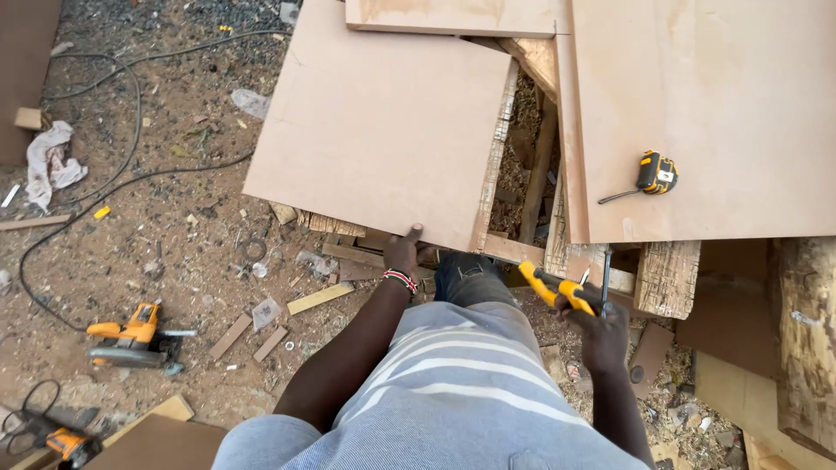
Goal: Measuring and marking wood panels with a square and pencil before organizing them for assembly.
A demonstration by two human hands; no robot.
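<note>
We look down over our striped shirt and see our left hand [402, 254] gripping the near edge of a square brown board [383, 122], thumb on top and the other fingers curled under it, so that the board lies tilted across rough timber supports [666, 277] and juts out to the left over the dirt ground [157, 235]. A beaded band sits on that wrist. Our right hand [601, 326] is closed around a yellow-handled clamp [562, 292], whose dark steel bar [606, 277] rises toward the near edge of a larger board [723, 104] on the right. On that larger board, well apart from both hands, lies a yellow and black tape measure [656, 172] with a short length of tape pulled out. On the ground to the near left rests an orange circular saw [131, 338], with black cables [131, 130] looping farther off and a crumpled white rag [50, 161] at the far left.
</note>
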